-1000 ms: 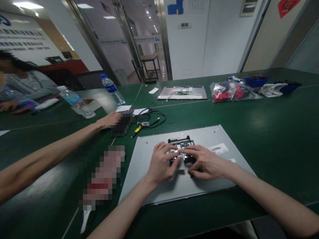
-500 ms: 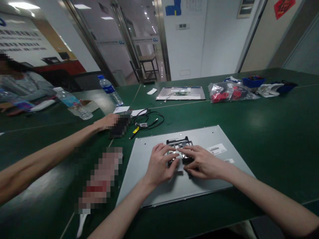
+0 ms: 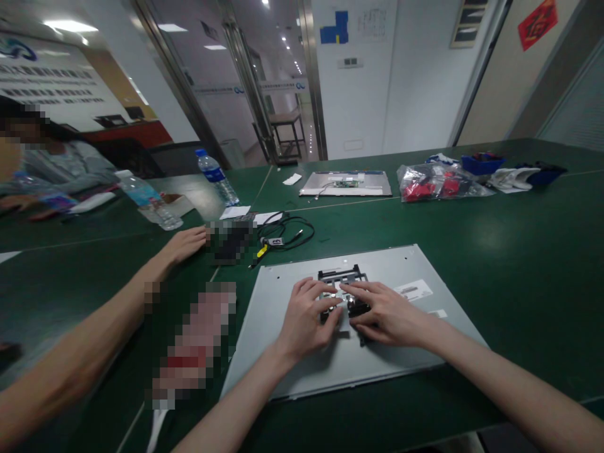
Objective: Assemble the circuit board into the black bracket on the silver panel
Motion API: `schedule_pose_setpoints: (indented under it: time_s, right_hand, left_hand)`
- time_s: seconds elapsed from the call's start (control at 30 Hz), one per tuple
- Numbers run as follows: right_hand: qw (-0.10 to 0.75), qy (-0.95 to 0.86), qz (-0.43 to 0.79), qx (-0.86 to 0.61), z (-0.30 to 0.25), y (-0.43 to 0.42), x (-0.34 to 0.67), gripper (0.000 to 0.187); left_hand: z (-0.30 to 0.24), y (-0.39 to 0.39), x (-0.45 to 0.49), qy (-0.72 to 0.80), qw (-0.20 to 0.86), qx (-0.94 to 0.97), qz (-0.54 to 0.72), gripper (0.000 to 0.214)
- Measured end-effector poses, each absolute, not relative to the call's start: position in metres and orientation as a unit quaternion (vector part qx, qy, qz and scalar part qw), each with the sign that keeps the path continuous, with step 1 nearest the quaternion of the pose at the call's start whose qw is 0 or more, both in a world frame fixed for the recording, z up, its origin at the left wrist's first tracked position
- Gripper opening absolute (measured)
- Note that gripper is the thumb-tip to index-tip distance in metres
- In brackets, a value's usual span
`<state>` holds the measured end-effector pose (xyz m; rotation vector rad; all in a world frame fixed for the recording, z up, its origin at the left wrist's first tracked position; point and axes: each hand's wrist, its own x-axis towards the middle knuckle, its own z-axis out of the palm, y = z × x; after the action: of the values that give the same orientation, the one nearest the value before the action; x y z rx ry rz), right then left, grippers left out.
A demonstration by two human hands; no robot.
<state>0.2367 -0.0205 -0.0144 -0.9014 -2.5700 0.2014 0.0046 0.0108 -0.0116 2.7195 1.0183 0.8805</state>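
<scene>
A black bracket (image 3: 340, 274) lies on the back of a large silver panel (image 3: 377, 366), near its middle, and the panel lies flat on the green table (image 3: 533, 245); the left hand (image 3: 309, 313) arches over the bracket's near left part, fingers bent and thumb drawn in, with only a narrow gap between thumb and fingertips; the right hand (image 3: 384, 314) meets it from the other side, index finger stretched to the bracket's middle, thumb and other fingers curled low at the black part nearest it; I cannot tell whether either hand pinches anything or only presses; a pale strip (image 3: 344, 327) shows between the two thumbs; a white label (image 3: 414, 290) sits on the panel just beyond the right hand.

Past the panel's far left corner lies a coiled black cable (image 3: 309, 228) with a yellow tag (image 3: 262, 251); a co-worker's hand (image 3: 189, 243) rests just beside a blurred dark object (image 3: 233, 242); a blurred pinkish item (image 3: 198, 336) lies left of the panel; farther back are two plastic bottles (image 3: 217, 178), a second panel (image 3: 346, 189) and a clear bag (image 3: 438, 184) with red contents.
</scene>
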Motion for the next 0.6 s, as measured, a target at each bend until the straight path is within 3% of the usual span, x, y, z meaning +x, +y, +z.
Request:
schedule_pose_setpoints:
  time_s: [0.3,0.6]
  right_hand:
    - [0.199,-0.923,0.064,-0.322,-0.0171,-0.0211,0.2359,0.017]
    - [0.274,-0.896,0.032,-0.347,-0.0205,-0.0179,0.2365,0.011]
  left_hand:
    - [-0.0122,0.0108,0.0049,0.335,0.058,0.897,0.283,0.013]
    - [-0.0114,0.01,0.0042,0.334,0.048,0.896,0.289,0.015]
